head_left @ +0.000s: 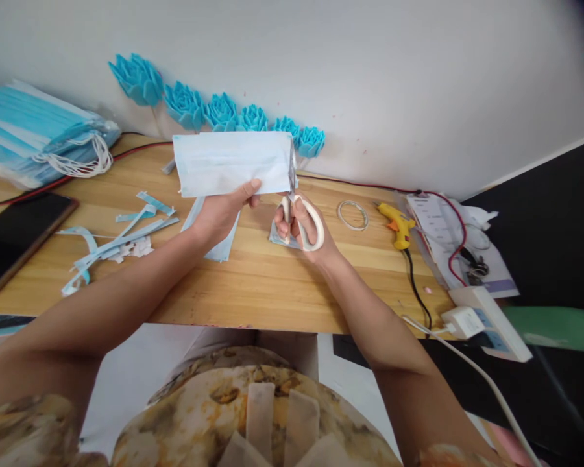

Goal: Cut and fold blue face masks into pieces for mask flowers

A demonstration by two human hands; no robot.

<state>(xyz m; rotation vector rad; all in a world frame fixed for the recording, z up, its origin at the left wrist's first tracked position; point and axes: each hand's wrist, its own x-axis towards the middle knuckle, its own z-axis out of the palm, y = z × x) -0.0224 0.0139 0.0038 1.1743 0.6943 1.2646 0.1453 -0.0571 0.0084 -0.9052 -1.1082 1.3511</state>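
My left hand (pixel 224 211) pinches the lower edge of a pale blue face mask (pixel 231 162), holding it up flat above the wooden table (pixel 253 285). My right hand (pixel 299 227) has its fingers through the white handles of a pair of scissors (pixel 304 220), whose blades meet the mask's right edge. A piece of blue mask fabric (pixel 219 243) lies on the table under my left hand, and another small piece sits under my right hand.
Blue fabric flowers (pixel 219 110) line the wall. A stack of masks (pixel 39 133) and a phone (pixel 14 237) lie at left, with cut strips (pixel 117 240) nearby. A tape ring (pixel 353 214), yellow glue gun (pixel 396 224), papers and a power strip (pixel 491 321) sit at right.
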